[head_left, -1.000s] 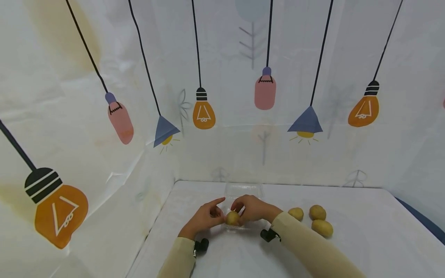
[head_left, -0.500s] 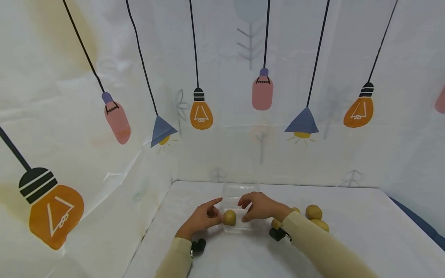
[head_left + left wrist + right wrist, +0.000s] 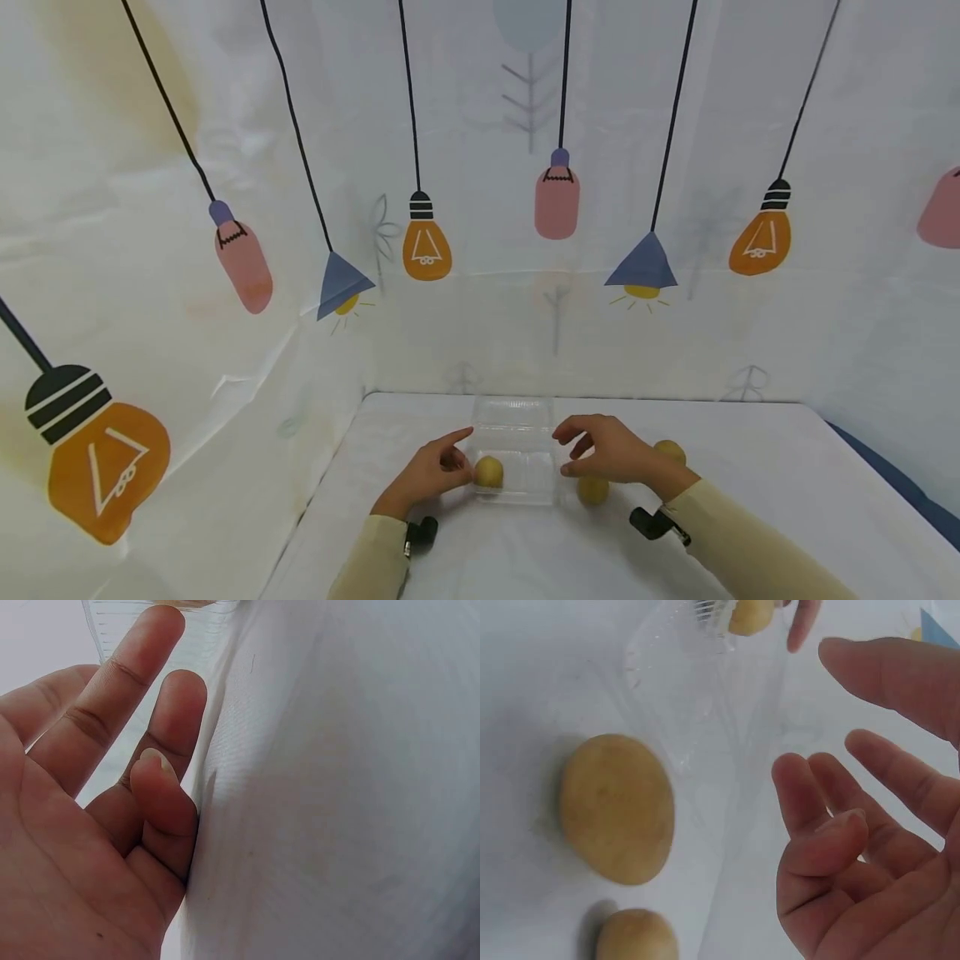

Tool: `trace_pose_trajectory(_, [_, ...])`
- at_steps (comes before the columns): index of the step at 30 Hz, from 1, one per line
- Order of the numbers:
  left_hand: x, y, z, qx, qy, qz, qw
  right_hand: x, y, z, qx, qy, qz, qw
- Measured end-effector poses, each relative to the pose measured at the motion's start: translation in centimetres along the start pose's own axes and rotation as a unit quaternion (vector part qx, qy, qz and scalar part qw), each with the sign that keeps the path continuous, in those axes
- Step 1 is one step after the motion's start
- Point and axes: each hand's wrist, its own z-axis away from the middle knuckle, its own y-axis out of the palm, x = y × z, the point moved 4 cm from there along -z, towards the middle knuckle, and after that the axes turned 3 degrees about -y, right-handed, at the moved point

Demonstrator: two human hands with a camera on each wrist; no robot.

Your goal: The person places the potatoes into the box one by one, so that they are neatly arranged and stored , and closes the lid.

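Observation:
A clear plastic clamshell box lies with its lid folded back toward the wall. One potato sits inside at the left end. My left hand is at the box's left side, thumb and forefinger extended right at its edge; the left wrist view shows its other fingers loosely bent and the palm bare. Just off the box's right side is my right hand, fingers spread and slightly curved, holding nothing. Below it on the table rests another potato, with a further potato close by.
A potato shows behind the right wrist; the forearm may hide others. The white table meets a patterned white sheet at the back and left. Black wrist cameras sit on both wrists.
My right hand has let go of the potato in the box and moved right, out over the loose potatoes. The left hand stays at the box's left edge. The head view has shifted slightly.

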Motion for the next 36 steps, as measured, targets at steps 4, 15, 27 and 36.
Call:
trace_pose_trajectory(4, [0.0,0.0,-0.1,0.004,-0.003,-0.002,1.0000,-1.3,-0.4,1.8,-0.036,0.003,0.008,0.9993])
trace_pose_trajectory(15, [0.3,0.0,-0.1,0.002,-0.003,-0.002,1.0000,-4.6,0.8,5.6,-0.124,0.040,-0.041,0.9906])
trace_pose_trajectory(27, [0.4,0.2,0.0,0.010,0.000,0.000,0.9999,-5.8,2.2,7.6,-0.191,0.083,-0.023,0.9779])
trace_pose_trajectory(36, [0.4,-0.1,0.1,0.014,0.013,-0.005,0.9998,-6.1,3.0,7.3,-0.196,0.078,-0.010,0.9775])
